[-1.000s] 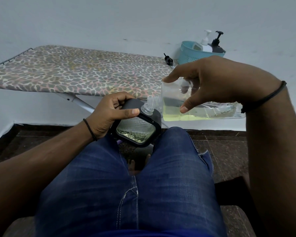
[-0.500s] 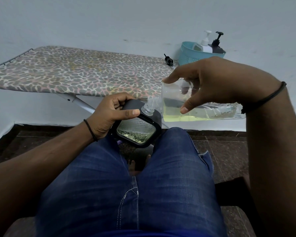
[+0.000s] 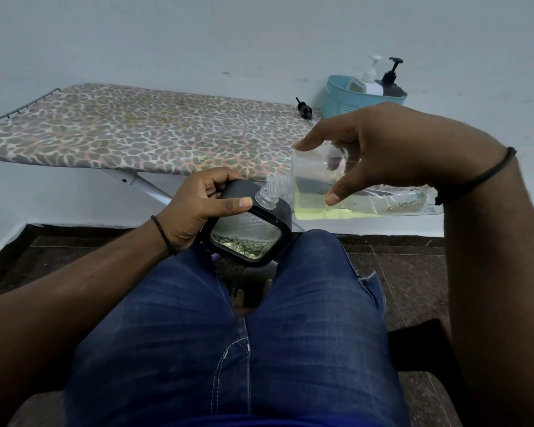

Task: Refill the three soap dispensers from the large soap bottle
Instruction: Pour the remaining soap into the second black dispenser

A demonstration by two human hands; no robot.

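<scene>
**Large bottle tipped over the open dispenser, held above your lap**

Your right hand [image 3: 379, 149] grips the large soap bottle [image 3: 361, 195] from above, fingers curled over its top edge and the thumb pressed against the near face. The bottle lies almost on its side, its ribbed neck pointing left and slightly down — the mouth sits right at the opening of the dispenser below it. Yellow-green soap pools along the bottle's lower side; whether a stream is running from the mouth you cannot tell from this view.

Your left hand [image 3: 198, 208] wraps around the black dispenser [image 3: 253, 232], fingers curled behind its dark casing and the thumb laid flat along the front, its tip just beside the clear neck. The dispenser is tilted, its neck aimed up and to the right, and it rests between your knees against your jeans [image 3: 228, 334]. Through its clear window a little soap shows at the bottom.

On the far right of the ironing board [image 3: 130, 131] stands a teal basket [image 3: 346, 103], holding a white pump dispenser [image 3: 367, 81] and a dark pump dispenser [image 3: 390, 81], both upright with pumps fitted. A loose black pump head [image 3: 304, 109] lies on the board just left of the basket — apart from it, not touching.
</scene>
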